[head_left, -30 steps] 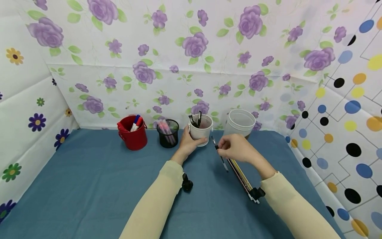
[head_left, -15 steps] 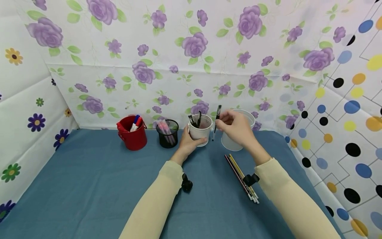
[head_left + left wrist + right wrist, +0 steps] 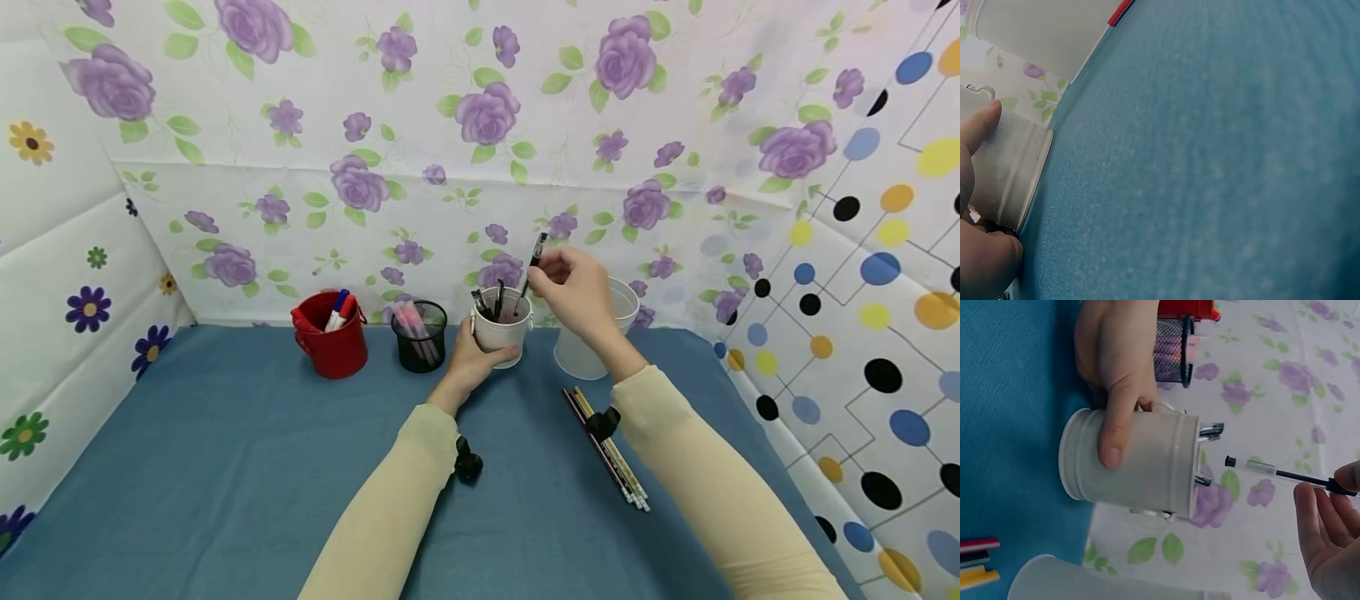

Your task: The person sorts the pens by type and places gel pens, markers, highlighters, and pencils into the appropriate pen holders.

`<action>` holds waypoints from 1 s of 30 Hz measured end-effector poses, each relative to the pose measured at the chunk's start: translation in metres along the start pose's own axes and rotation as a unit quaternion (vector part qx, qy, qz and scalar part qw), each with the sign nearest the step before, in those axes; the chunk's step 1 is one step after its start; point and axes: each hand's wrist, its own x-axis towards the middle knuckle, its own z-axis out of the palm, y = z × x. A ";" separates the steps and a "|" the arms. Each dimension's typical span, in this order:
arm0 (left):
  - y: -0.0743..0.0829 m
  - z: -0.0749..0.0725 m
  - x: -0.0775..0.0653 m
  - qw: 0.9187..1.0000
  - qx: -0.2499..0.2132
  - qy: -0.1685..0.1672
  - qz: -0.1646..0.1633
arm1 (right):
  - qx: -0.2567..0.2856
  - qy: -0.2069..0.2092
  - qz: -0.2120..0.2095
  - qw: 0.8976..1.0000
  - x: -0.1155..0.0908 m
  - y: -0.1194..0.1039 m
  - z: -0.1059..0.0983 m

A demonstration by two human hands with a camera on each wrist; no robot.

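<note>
My left hand point(image 3: 467, 360) grips a small white bucket point(image 3: 501, 336) with its thumb across the front. Several black pens point(image 3: 497, 302) stick up from the bucket's mouth. Above its right rim, my right hand point(image 3: 579, 293) pinches a pen point(image 3: 536, 254) between thumb and fingers. That pen is tilted, with the lower end towards the opening. In the right wrist view, the pen's tip point(image 3: 1230, 462) is just outside the mouth, apart from the bucket's pens. The left wrist view shows the left thumb and fingers around the bucket point(image 3: 1007, 159).
A larger white bucket point(image 3: 581, 354) stands to the right, partly behind my right hand. Several pencils point(image 3: 609, 454) lie in front of it. Left of my left hand are a black mesh cup point(image 3: 420, 343) with pink pens and a red bucket point(image 3: 337, 350) with markers.
My right hand has lifted the pen from near the table, then carried it up and left to over the small white bucket. My left hand has stayed on the bucket.
</note>
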 end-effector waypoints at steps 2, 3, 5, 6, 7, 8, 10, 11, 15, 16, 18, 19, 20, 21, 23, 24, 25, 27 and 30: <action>0.000 0.000 0.000 1.000 -0.002 -0.002 -0.001 | 0.003 0.002 0.011 1.000 0.003 0.003 0.005; 0.000 0.000 0.000 1.000 -0.003 -0.003 -0.001 | 0.003 0.002 0.016 1.000 0.003 0.004 0.007; -0.001 -0.001 0.000 1.000 -0.002 -0.006 -0.002 | 0.000 0.003 0.026 1.000 0.005 0.006 0.012; -0.001 -0.001 0.001 1.000 -0.001 -0.007 -0.005 | -0.005 0.003 0.031 1.000 0.005 0.007 0.014; -0.002 0.000 0.002 1.000 0.002 -0.008 -0.007 | -0.010 0.003 0.034 0.999 0.005 0.009 0.016; -0.002 0.000 0.002 1.000 0.002 -0.009 -0.007 | -0.017 0.004 0.037 0.999 0.005 0.010 0.018; -0.003 0.000 0.004 1.000 0.004 -0.010 -0.009 | -0.023 0.005 0.042 0.999 0.005 0.013 0.022; -0.003 0.000 0.004 1.000 0.004 -0.011 -0.009 | -0.026 0.005 0.046 0.999 0.005 0.015 0.024; -0.004 0.000 0.004 1.000 0.001 -0.011 -0.006 | -0.037 0.003 0.056 0.998 0.006 0.021 0.030; -0.003 -0.001 0.003 1.000 -0.002 -0.011 -0.004 | -0.041 0.002 0.058 0.998 0.006 0.023 0.032; -0.002 -0.001 0.002 1.000 -0.005 -0.010 -0.003 | -0.047 -0.001 0.057 0.997 0.007 0.026 0.036; -0.002 -0.002 0.002 1.000 -0.008 -0.010 -0.001 | -0.048 -0.003 0.057 0.997 0.007 0.027 0.037; -0.001 -0.002 0.001 1.000 -0.011 -0.010 -0.001 | -0.050 -0.007 0.059 0.997 0.007 0.029 0.039; -0.001 -0.002 0.001 1.000 -0.012 -0.009 -0.002 | -0.051 -0.010 0.060 0.997 0.007 0.030 0.041; -0.001 -0.002 0.000 1.000 -0.012 -0.011 -0.003 | -0.057 -0.017 0.066 0.996 0.007 0.033 0.044; -0.001 -0.002 0.000 1.000 -0.013 -0.011 -0.003 | -0.058 -0.020 0.070 0.996 0.006 0.034 0.045; -0.001 -0.002 0.000 1.000 -0.012 -0.011 -0.002 | -0.062 -0.022 0.073 0.995 0.006 0.035 0.046; -0.001 -0.002 0.000 1.000 -0.012 -0.011 -0.001 | -0.069 -0.026 0.079 0.994 0.005 0.036 0.048; 0.000 -0.001 0.000 1.000 -0.014 -0.009 0.001 | -0.072 -0.034 0.085 0.993 0.003 0.038 0.049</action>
